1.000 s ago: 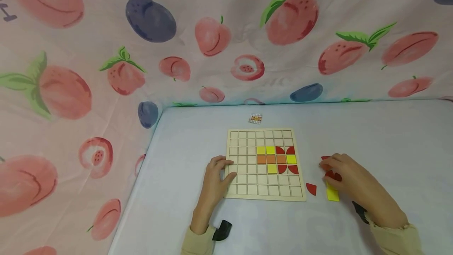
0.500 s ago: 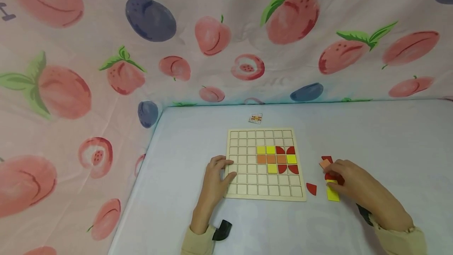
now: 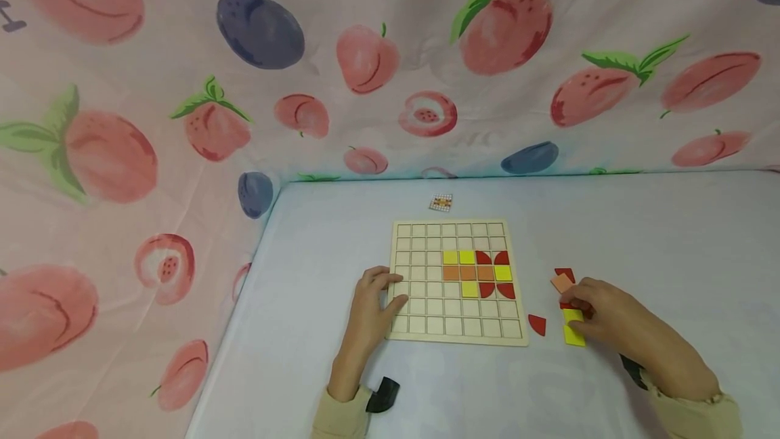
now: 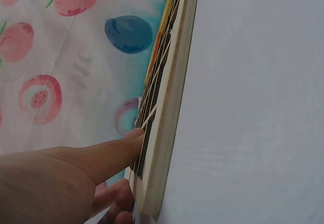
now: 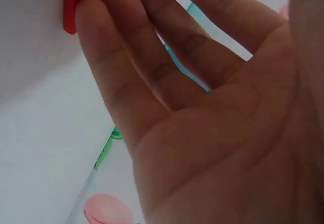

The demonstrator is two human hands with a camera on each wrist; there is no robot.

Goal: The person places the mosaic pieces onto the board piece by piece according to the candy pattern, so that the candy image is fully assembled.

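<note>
The wooden grid board (image 3: 420, 339) lies flat on the table. My left hand (image 3: 368, 300) rests on its left edge. In the left wrist view, the thumb (image 4: 119, 150) lies over the rim and the other fingers are beside the edge. Yellow, orange and red tiles fill several cells on its right half. Right of the board, my right hand (image 3: 609, 310) is over loose tiles, fingertips at a partly covered red tile (image 3: 565, 305) and a yellow tile (image 3: 574, 336). An orange tile (image 3: 562, 283) overlaps another red tile (image 3: 567, 271) just beyond the fingers.
A loose red quarter-circle tile (image 3: 537, 324) lies between the board and my right hand. Behind the board is a small pattern card (image 3: 441, 202). Fruit-print cloth (image 3: 341, 127) rises along the back and left of the white table (image 3: 292, 330).
My right hand has drawn back slightly toward the lower right, uncovering the orange tile and more of the red tile beneath it. My left hand stays at the board's edge.
</note>
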